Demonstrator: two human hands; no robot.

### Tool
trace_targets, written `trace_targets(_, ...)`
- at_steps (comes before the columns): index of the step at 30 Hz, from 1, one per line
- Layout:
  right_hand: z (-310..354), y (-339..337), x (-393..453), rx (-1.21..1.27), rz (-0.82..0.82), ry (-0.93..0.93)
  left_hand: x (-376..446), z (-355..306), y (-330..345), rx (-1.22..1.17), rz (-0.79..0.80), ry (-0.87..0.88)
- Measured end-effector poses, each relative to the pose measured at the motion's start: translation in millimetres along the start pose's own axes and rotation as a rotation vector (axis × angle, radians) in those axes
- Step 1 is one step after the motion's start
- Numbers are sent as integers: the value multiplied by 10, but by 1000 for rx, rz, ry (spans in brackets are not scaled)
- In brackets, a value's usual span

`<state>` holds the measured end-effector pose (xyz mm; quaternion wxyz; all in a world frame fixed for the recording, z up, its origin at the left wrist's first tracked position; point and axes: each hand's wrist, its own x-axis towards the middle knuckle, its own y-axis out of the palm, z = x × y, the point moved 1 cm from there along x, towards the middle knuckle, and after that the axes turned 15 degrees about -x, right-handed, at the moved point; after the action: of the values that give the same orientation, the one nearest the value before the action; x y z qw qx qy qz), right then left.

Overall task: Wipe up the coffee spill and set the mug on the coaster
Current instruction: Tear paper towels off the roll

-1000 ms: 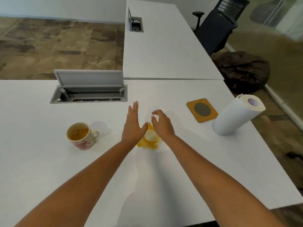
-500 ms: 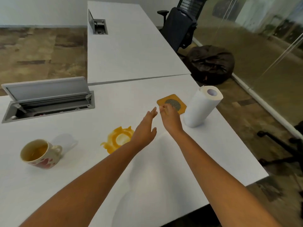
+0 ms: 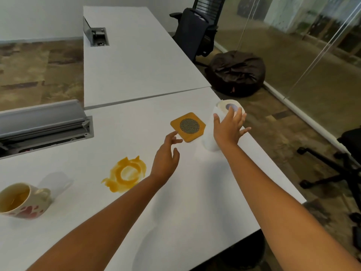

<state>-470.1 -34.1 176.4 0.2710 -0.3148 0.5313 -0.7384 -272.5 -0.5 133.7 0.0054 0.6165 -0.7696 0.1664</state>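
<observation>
Near left: cream ceramic mug w/ red heart pattern (image 3: 23, 201), upright on white worktop (image 3: 195, 202), part-full of coffee, handle pointing right. Not touched.

Mid: ring-shaped orange-brown coffee spill (image 3: 125, 174), just right of mug, unwiped.

Left hand (image 3: 166, 157) hovers right of spill, fingers loosely spread, holding nothing; fingertips near the close corner of the square wooden coaster w/ round mesh centre (image 3: 188, 126). Contact w/ coaster: cannot tell.

Far right: right hand (image 3: 227, 128) wide open, fingers splayed against the upright white paper towel roll (image 3: 211, 137) near worktop's right edge. No grip closed yet.

Change vs 1.0 s ago: both hands were together over the spill; 0.5 s ago they were by the coaster; now right hand has reached the roll and left trails behind. View has swung right, so mug sits at frame edge.

Meaning: step in hand = fetching a sheet. Wipe not begun; mug well apart from coaster, so placing comes after. Next prob. needs one hand steadying roll, other tearing; roll near edge, could tip off.
</observation>
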Motion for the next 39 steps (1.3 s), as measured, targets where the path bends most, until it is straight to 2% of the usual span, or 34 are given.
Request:
trace_targets(4,-149,78,110,-133,140,-22,75,3,49,-35,0,9)
trace_targets(8,-220,125,136,-187,112,-90,94,72,92,-36,-6,-8)
trace_targets(12,-232,114,204,-119,114,-66,102,99,178,-22,15,-36)
trace_targets(20,-213,85,391,-132,108,-128,224,110,267,-19,37,-32)
trace_targets(27,-204,39,540,-91,222,-176,305,157,250,4,50,-68)
trace_targets(34,-97,-89,285,-23,382,-459,485,210,108,33,84,-127)
trace_targets(39,44,-35,-21,26,371,-505,624,188,93,-68,156,-170)
